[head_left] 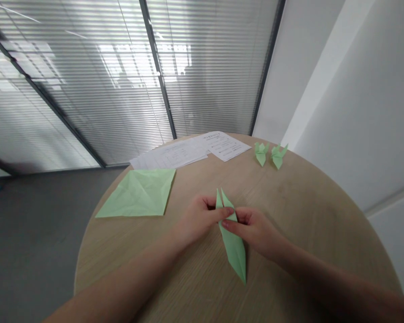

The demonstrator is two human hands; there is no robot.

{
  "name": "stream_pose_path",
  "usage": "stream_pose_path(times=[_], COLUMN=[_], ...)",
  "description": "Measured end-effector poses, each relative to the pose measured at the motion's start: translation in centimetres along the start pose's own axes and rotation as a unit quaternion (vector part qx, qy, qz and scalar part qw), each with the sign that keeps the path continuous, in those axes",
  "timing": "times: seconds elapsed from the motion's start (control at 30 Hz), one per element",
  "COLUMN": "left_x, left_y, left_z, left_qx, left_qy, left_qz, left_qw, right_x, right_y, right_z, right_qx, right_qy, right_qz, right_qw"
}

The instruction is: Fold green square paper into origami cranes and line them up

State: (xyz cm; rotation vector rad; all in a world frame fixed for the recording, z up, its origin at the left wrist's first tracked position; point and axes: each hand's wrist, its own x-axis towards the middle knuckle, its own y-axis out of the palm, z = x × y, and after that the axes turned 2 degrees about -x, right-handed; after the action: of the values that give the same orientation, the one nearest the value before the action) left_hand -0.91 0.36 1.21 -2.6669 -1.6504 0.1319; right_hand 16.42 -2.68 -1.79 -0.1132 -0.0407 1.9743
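Between my two hands is a long, narrow piece of folded green paper (pixel 234 251), with two separate points at its far end and one point towards me. My left hand (pixel 202 214) grips it from the left, thumb lying across the top face. From the right, my right hand (pixel 254 229) pinches it just below, its thumb also on top and close to the left thumb. The other fingertips are mostly hidden behind the paper. Past my hands, at the far right, stand two small folded paper cranes (pixel 261 154) of the same green.
A stack of creased green paper sheets (pixel 138 195) lies on the left of the round wooden table (pixel 121 255). White printed pages (pixel 178 152) overlap along the far edge. Behind the table are glass panels with blinds (pixel 208 67), and a white wall (pixel 363 98) rises on the right.
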Motion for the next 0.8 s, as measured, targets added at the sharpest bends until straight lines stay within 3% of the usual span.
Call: stream_pose_path(times=[0.2,0.3,0.4,0.5,0.6,0.7,0.8], left_x=[0.1,0.5,1.1,1.3,1.1,0.9,0.7], left_y=[0.1,-1.0,-3.0,-4.2,-3.5,-2.0,-1.2], left_z=[-0.1,-0.7,-1.7,-2.3,-2.0,-1.1,-0.4], left_qx=[-0.081,-0.129,-0.156,-0.174,-0.159,-0.106,-0.066], left_qy=[0.008,0.018,0.080,0.138,0.126,0.065,0.030], left_qz=[-0.080,-0.151,-0.264,-0.310,-0.260,-0.125,-0.029], left_qw=[0.993,0.980,0.948,0.924,0.944,0.984,0.997], right_x=[-0.3,-0.6,-0.9,-0.7,-0.3,-0.1,-0.2], right_y=[0.0,0.2,0.5,0.4,0.0,-0.3,-0.2], right_z=[0.6,0.5,0.2,0.0,0.0,0.2,0.4], right_qx=[-0.012,-0.041,-0.084,-0.093,-0.079,-0.060,-0.064], right_qy=[0.042,0.050,0.054,0.044,0.037,0.030,0.021], right_qz=[0.020,0.038,0.064,0.046,0.008,-0.012,-0.023], right_qw=[0.999,0.997,0.993,0.994,0.996,0.998,0.997])
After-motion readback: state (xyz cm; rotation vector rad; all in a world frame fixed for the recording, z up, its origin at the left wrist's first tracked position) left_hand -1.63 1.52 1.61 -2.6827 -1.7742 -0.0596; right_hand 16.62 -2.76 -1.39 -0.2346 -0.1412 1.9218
